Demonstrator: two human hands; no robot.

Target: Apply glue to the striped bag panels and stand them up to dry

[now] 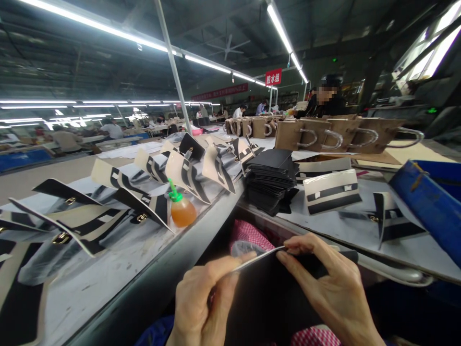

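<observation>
My left hand (205,295) pinches the left part of the pale top edge of a black bag panel (264,283). Along the same edge, further right, the thumb and fingertips of my right hand (327,276) are closed on it. The panel hangs down between both hands over my lap, its dark face towards me; its lower part merges with dark surroundings. Behind it shows red-and-white checked cloth (248,233). Beyond my hands lies a stack of black sheets (270,178), beside a cream panel with black stripes (333,192).
On the left table (118,288) stand several cream-and-black bag pieces (185,175) with metal fittings, near a squeeze bottle (183,211) of amber liquid. Brown bags with wrapped handles (306,134) line the back. A blue bin (428,202) sits right; a person (320,103) is beyond.
</observation>
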